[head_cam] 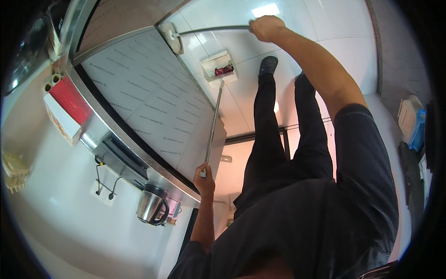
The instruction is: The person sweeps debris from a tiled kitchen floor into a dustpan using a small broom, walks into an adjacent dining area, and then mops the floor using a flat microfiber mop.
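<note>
My left hand [204, 181] grips the top of a metal dustpan handle [215, 122] near the edge of the counter. At its far end the white dustpan [210, 66], with a toothed comb edge, rests on the tiled floor. A crumpled dark-red wrapper [224, 70] lies inside it. My right hand [267, 28], arm stretched forward, is closed around the end of a thin grey broom handle [216, 28]. The pale broom head [171, 37] touches the floor along the base of the cabinet, a short way beyond the dustpan.
Left of me runs a cabinet [146, 101] covered in printed film, under a metal-edged countertop [104, 122]. On the counter are a steel kettle [150, 205], a black flat appliance [123, 158] and a red box [69, 101]. My clog [268, 65] stands near the dustpan.
</note>
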Demonstrator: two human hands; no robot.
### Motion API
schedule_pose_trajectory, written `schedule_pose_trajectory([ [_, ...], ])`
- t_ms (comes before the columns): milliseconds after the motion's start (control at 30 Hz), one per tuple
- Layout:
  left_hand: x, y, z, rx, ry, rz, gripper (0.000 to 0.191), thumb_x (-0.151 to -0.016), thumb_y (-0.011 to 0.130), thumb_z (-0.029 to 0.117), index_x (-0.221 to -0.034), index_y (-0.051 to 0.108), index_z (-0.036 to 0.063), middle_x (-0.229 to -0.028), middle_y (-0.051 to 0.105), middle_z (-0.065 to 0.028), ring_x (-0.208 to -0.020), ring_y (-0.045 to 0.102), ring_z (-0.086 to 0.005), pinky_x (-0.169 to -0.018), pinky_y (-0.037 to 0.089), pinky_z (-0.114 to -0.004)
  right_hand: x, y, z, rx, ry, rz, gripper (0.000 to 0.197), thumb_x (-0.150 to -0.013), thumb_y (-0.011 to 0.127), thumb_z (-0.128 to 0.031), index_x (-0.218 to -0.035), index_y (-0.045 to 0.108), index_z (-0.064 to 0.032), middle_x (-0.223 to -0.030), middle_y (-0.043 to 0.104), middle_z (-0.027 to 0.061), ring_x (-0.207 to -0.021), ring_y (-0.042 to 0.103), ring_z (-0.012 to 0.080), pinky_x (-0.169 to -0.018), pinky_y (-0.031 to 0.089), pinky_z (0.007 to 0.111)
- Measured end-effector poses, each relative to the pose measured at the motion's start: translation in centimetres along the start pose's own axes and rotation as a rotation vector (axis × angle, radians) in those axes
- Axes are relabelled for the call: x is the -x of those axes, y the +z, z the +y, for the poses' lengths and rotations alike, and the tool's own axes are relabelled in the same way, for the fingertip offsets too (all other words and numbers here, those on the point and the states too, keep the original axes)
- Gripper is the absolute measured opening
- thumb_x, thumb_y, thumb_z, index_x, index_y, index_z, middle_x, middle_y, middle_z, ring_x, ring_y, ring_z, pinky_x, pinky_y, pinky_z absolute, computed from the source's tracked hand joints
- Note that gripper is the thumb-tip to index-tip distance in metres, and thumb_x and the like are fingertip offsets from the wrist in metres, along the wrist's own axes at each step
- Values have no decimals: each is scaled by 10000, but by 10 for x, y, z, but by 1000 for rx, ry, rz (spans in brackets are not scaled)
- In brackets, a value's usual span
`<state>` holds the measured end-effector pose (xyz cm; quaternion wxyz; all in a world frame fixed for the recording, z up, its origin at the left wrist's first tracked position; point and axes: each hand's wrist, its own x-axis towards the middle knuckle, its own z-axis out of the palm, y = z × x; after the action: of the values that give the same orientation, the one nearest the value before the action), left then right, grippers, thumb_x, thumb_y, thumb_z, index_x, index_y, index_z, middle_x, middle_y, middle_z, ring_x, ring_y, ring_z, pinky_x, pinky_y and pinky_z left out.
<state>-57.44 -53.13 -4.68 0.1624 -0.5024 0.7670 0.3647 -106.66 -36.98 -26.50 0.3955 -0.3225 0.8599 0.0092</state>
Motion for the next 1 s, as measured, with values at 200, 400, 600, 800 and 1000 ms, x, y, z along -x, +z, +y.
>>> schedule_pose_trajectory([
  [200, 14, 17, 3, -31, -13, 30, 126, -856, 630, 38, -964, 648, -25, -895, 671, -142, -829, 651, -227, -755, 514, -316, -42, -28, -5, 69, 61, -48, 275, -845, 491, -138, -1006, 696, -51, -1055, 669, 158, -986, 642, 304, -845, 515, 407],
  [400, 2, 11, 5, -3, -25, 9, 144, -859, 634, 59, -974, 642, -28, -891, 670, -144, -818, 644, -218, -742, 512, -317, 17, 21, 83, -116, 375, -66, 385, -924, 458, -357, -1121, 632, -75, -1124, 636, 156, -1070, 584, 334, -911, 460, 448],
  [600, -30, -2, 24, -12, 130, -41, 145, -869, 633, 74, -976, 626, -24, -819, 644, -114, -742, 618, -171, -691, 508, -290, 159, 65, 152, -345, 702, -35, 388, -916, 459, -373, -1052, 637, -57, -1073, 638, 200, -1043, 592, 354, -905, 458, 453],
  [800, -62, -13, 53, -3, 233, -133, 130, -886, 611, 91, -974, 608, -4, -762, 612, -69, -687, 590, -132, -658, 493, -262, 275, 137, 162, -584, 972, 75, 473, -912, 426, -416, -1040, 646, -18, -1039, 631, 252, -1016, 593, 395, -915, 446, 452],
  [1000, -82, -24, 43, 27, 245, -230, 138, -892, 594, 110, -971, 604, -3, -779, 604, -53, -684, 580, -124, -654, 491, -261, 412, 223, 113, -743, 1191, 6, 514, -907, 422, -455, -1018, 652, -10, -1034, 633, 251, -1010, 597, 396, -902, 453, 447],
])
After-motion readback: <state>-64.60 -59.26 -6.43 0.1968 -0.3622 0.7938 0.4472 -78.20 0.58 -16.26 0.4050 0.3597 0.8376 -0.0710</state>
